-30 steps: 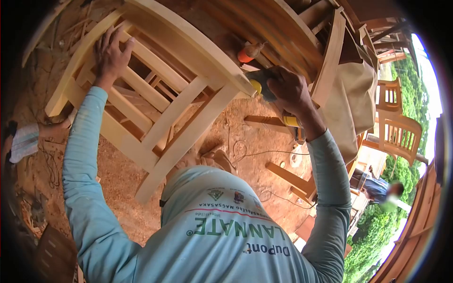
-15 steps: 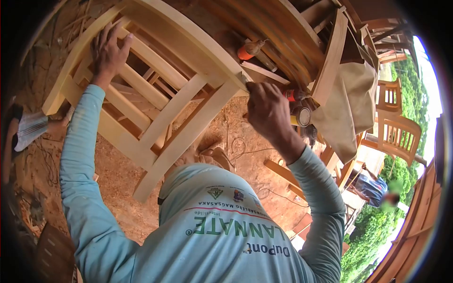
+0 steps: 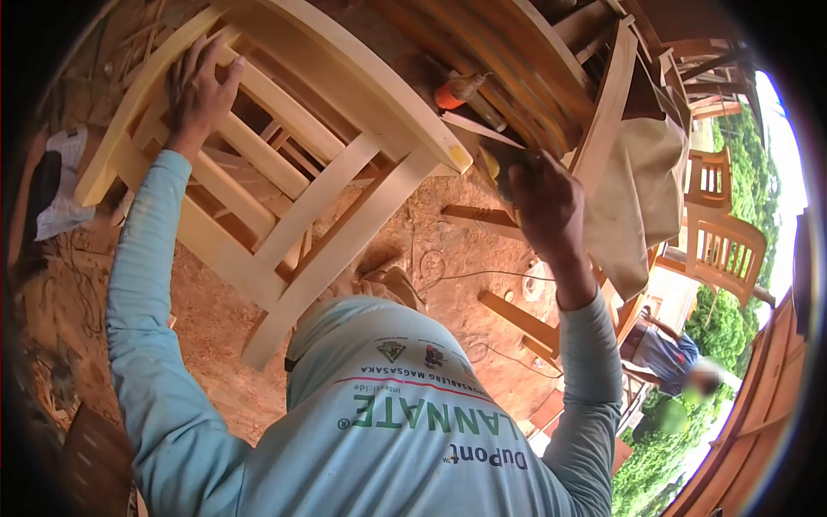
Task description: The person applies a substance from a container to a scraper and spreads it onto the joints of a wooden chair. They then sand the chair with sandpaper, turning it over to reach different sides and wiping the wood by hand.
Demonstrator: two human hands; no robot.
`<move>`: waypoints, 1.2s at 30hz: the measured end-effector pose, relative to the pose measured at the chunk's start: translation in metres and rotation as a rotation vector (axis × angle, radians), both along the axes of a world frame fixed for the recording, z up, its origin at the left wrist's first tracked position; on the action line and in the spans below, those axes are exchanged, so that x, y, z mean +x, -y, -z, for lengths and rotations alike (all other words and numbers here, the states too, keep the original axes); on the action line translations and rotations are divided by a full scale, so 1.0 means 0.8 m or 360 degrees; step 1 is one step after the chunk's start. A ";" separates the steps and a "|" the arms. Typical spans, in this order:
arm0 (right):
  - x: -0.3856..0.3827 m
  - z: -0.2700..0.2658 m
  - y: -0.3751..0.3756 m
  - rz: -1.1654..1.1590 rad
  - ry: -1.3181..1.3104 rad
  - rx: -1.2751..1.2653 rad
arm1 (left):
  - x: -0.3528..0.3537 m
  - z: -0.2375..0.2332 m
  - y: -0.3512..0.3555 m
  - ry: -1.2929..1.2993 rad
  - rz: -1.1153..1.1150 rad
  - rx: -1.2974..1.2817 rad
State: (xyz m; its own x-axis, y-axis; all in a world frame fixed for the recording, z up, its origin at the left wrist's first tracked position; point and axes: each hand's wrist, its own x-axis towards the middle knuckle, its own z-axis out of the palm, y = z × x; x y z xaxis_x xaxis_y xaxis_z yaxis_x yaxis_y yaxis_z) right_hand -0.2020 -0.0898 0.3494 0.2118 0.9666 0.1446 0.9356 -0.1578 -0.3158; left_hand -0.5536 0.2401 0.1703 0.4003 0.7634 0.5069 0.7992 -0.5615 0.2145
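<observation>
Before me is a pale, unfinished wooden chair frame (image 3: pixel 297 185) with slats and a curved rail, tipped at an angle. My left hand (image 3: pixel 205 93) lies on its upper left part, fingers spread over the wood. My right hand (image 3: pixel 549 202) is closed around a dark, flat-bladed tool (image 3: pixel 506 164), whose exact kind I cannot make out. That hand is apart from the frame, to the right of the curved rail's lit end (image 3: pixel 458 160). Its fingers partly cover the tool.
An orange-and-clear bottle (image 3: pixel 461 90) stands beyond the frame near brown wooden furniture (image 3: pixel 508 52). Beige cloth (image 3: pixel 633 194) drapes at the right. Finished chairs (image 3: pixel 728 246) and another person (image 3: pixel 663 349) are farther right. A cord (image 3: pixel 482 274) crosses the dirt floor.
My right hand has moved right and slightly down, away from the rail's end, with the tool. My left hand stays in place. Cloth and dark shapes at the far left have shifted upward.
</observation>
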 end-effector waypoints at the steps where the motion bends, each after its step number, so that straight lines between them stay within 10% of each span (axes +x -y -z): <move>1: 0.015 0.004 0.000 -0.0037 0.0166 -0.0055 | 0.001 -0.001 -0.001 -0.0008 0.0000 0.0001; 5: 0.009 0.000 -0.010 0.0349 -0.0309 -0.0220 | 0.000 0.004 -0.003 -0.0014 -0.0016 0.0016; 20: 0.019 0.042 -0.002 -0.0111 0.0108 0.0002 | 0.003 -0.001 -0.002 0.0098 0.0066 0.0160; 36: 0.025 0.049 0.033 0.0797 -0.1131 0.0011 | 0.001 0.009 -0.009 0.0114 0.0083 0.0194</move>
